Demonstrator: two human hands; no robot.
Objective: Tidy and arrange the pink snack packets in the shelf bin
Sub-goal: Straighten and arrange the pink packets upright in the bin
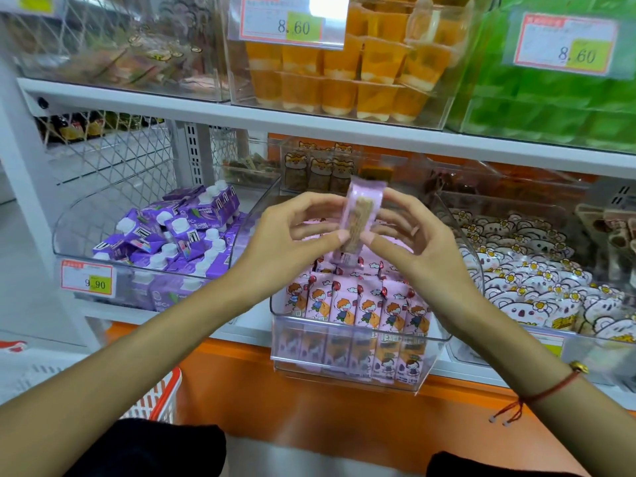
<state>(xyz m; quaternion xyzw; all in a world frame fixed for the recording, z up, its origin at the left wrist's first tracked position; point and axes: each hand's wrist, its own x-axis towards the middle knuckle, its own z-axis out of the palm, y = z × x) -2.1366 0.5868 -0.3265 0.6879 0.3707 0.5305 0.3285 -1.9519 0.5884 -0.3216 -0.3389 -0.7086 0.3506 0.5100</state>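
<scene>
A clear shelf bin [347,368] at the centre holds several pink snack packets [358,304] with a cartoon child, standing upright in a front row, with more behind. Above the bin I hold one pink packet [358,222] upright, its back with a clear window facing me. My left hand [296,232] pinches its left edge and my right hand [413,235] pinches its right edge. My hands hide the packets at the back of the bin.
A clear bin of purple cartons [172,235] stands to the left, a bin of white flower-print packets [530,287] to the right. The upper shelf carries orange jelly cups [347,74] and green packs [550,105]. An orange-rimmed basket [161,394] sits low left.
</scene>
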